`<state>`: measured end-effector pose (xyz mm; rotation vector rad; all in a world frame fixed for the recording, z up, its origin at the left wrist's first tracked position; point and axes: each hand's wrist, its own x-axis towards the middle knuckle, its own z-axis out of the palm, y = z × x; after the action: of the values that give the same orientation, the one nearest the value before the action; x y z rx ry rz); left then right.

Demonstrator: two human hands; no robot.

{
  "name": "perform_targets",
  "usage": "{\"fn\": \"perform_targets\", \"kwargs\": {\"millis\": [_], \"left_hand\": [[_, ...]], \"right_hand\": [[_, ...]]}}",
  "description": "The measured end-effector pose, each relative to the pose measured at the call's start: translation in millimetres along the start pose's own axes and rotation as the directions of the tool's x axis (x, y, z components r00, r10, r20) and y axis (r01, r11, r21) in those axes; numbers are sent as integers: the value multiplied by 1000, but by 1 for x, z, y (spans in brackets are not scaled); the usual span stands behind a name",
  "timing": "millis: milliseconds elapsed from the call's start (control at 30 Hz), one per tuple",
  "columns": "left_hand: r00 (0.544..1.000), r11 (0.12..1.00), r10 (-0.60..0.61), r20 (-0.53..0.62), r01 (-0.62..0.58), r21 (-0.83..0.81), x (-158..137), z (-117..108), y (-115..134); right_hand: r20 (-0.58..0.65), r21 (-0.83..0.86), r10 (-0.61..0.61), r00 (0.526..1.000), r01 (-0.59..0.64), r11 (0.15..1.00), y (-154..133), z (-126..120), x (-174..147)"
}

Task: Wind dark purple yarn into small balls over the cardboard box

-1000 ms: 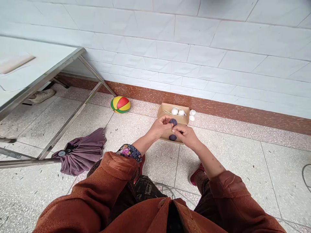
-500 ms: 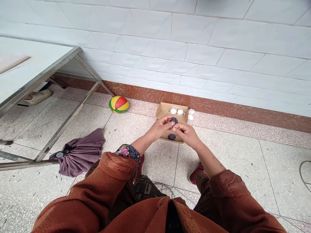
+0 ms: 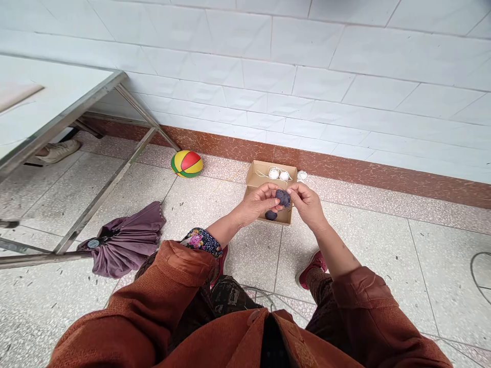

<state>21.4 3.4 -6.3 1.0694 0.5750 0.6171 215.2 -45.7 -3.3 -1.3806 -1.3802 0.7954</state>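
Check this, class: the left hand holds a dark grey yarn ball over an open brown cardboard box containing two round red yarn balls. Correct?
Not red: the head view shows two round white yarn balls in the open brown cardboard box. The left hand holds a dark grey yarn ball over it.

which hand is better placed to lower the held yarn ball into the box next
Probably the left hand: it appears to cradle the dark yarn ball over the cardboard box, while the right hand has only fingertips at the ball's edge.

The dark yarn ball (image 3: 283, 198) looks matt and fibrous, the box (image 3: 254, 181) smooth cardboard.
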Motion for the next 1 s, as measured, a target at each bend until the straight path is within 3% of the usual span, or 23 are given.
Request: {"fn": "perform_targets", "kwargs": {"millis": [433, 633, 800, 1000], "left_hand": [[999, 1000, 17, 35, -17, -2, -3, 2, 6], [994, 996, 62, -89, -67, -51, 3, -6, 5], [976, 991, 120, -184, -107, 80, 9, -14, 3], [944, 945, 186, -273, -96, 311, 13, -16, -3]], "right_hand": [[33, -57, 68, 997, -66, 996, 14, 9, 0], [170, -134, -6, 985, 29, 991, 21, 19, -4], [231, -153, -91, 969, 128, 980, 17, 18, -6], [258, -67, -128, 958, 149, 986, 1, 8, -7]]}}
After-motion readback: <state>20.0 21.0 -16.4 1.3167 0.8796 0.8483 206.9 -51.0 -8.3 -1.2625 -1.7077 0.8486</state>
